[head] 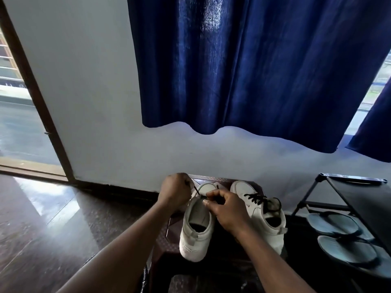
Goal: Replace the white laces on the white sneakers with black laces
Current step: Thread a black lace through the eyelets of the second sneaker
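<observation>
Room dim overall, cool bluish cast. Daylight enters through open doorway (17, 123) at left and window gap (378, 77) at right edge. Hard glare patches on polished floor (42, 195) near doorway. Blue curtain (243, 70) backlit, pale washed-out sheen at top centre. Wall (95, 102) soft, even grey. Stool (224, 256) and rack (359, 199) in deep shadow, detail lost. White sneakers (191, 244) brightest near objects. Black lace (196, 190) legible only against white. Wide-angle bending: door frame leans, curtain hem curves. Bottom edge slightly soft.
</observation>
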